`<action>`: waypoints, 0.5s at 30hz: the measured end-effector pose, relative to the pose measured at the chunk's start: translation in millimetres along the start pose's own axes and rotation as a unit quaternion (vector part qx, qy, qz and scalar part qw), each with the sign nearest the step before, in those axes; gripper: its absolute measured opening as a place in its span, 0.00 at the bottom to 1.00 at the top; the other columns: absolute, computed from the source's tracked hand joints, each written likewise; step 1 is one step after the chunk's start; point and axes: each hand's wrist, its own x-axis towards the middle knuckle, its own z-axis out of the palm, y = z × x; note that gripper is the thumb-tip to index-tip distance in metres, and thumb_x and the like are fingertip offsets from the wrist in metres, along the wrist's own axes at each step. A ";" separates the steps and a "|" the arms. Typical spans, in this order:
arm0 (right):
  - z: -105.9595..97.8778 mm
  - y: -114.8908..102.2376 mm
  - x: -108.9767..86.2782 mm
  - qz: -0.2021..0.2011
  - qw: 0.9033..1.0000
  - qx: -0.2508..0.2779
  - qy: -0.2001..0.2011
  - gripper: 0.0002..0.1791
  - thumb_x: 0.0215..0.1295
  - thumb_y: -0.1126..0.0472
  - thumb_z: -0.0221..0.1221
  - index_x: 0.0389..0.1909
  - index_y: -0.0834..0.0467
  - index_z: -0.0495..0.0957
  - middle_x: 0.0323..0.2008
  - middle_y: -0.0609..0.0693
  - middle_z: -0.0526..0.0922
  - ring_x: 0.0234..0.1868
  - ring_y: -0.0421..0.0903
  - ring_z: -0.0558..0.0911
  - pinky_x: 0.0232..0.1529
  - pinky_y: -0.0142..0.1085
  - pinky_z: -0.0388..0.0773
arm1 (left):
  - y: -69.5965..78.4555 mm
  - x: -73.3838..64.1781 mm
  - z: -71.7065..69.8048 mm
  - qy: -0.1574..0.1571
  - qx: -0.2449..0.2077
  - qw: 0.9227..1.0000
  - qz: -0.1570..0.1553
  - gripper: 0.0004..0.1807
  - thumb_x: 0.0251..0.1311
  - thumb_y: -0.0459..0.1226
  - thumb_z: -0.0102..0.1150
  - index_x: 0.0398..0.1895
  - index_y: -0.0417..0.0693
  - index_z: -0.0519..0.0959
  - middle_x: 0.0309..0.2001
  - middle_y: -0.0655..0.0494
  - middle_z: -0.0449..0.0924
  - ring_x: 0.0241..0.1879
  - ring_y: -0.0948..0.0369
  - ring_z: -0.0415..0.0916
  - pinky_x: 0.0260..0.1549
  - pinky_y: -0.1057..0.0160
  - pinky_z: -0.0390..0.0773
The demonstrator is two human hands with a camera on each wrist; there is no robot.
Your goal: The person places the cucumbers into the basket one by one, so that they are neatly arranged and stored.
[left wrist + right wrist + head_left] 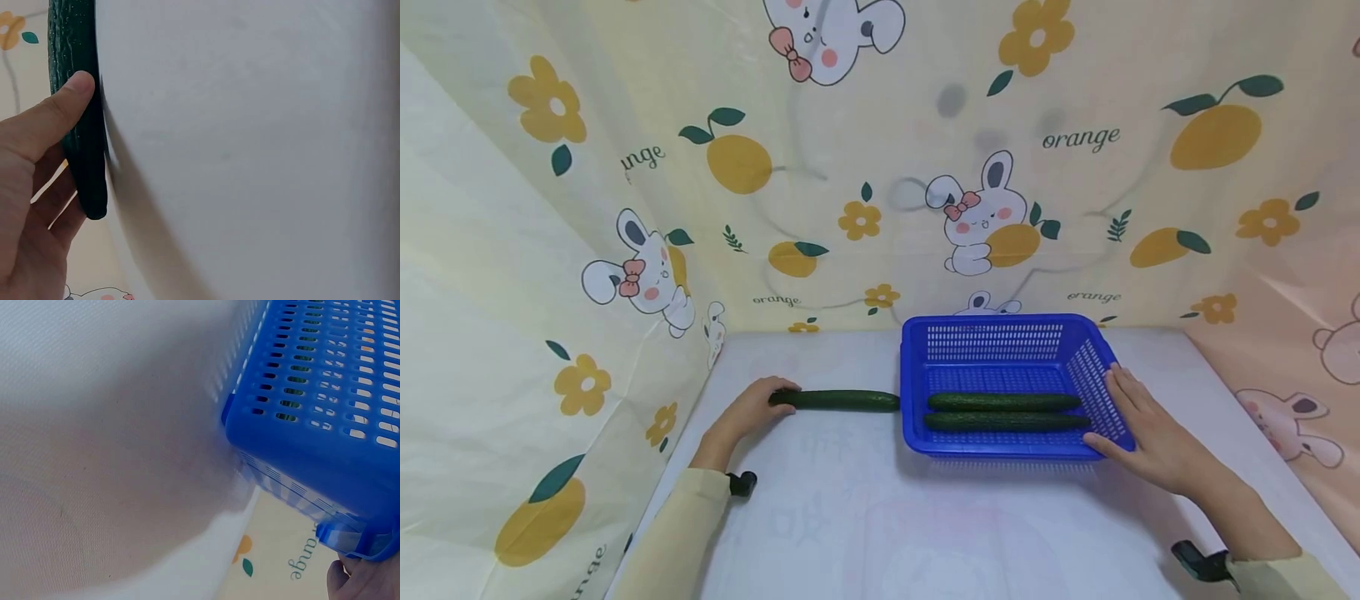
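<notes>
My left hand (762,407) grips the left end of a dark green cucumber (838,401), which lies level on the table at the basket's left side. In the left wrist view, the thumb presses one side of the cucumber (75,44) and the fingers lie behind it. The cucumber's far tip meets the outside of a blue plastic basket (992,450). Inside that basket two more cucumbers (1003,402) lie side by side. My right hand (1157,442) rests on the basket's right rim near the front corner, its fingers and thumb fairly straight.
A white cloth covers the table (820,517). Behind it hangs a printed curtain (865,167) with rabbits and oranges, and similar sheets close off both sides. Dark straps with small mounts (742,483) sit on the wrists.
</notes>
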 end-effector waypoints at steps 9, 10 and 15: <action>1.6 1.6 0.3 -0.005 1.000 0.004 0.002 0.61 0.73 0.35 0.63 0.87 0.65 0.39 0.86 0.66 0.36 0.87 0.63 0.35 0.71 0.78 0.53 | 0.3 -7.1 -1.7 -0.006 -0.009 1.000 -0.001 0.18 0.67 0.39 0.75 0.58 0.49 0.84 0.59 0.48 0.85 0.64 0.45 0.78 0.68 0.39 0.73; 1.6 2.2 0.4 -0.005 1.000 0.003 0.001 0.61 0.73 0.35 0.62 0.87 0.65 0.39 0.86 0.66 0.36 0.87 0.63 0.35 0.71 0.78 0.53 | 2.1 -8.6 -2.7 -0.008 -0.012 1.000 0.000 0.18 0.67 0.39 0.75 0.58 0.50 0.83 0.58 0.48 0.85 0.64 0.45 0.78 0.68 0.38 0.74; 1.4 3.4 0.6 -0.006 1.000 0.003 0.003 0.61 0.72 0.36 0.63 0.86 0.65 0.39 0.86 0.66 0.37 0.87 0.63 0.35 0.72 0.78 0.52 | 12.2 -18.4 -7.5 -0.008 -0.025 1.000 0.007 0.18 0.68 0.38 0.74 0.58 0.52 0.82 0.57 0.50 0.85 0.63 0.46 0.79 0.67 0.38 0.75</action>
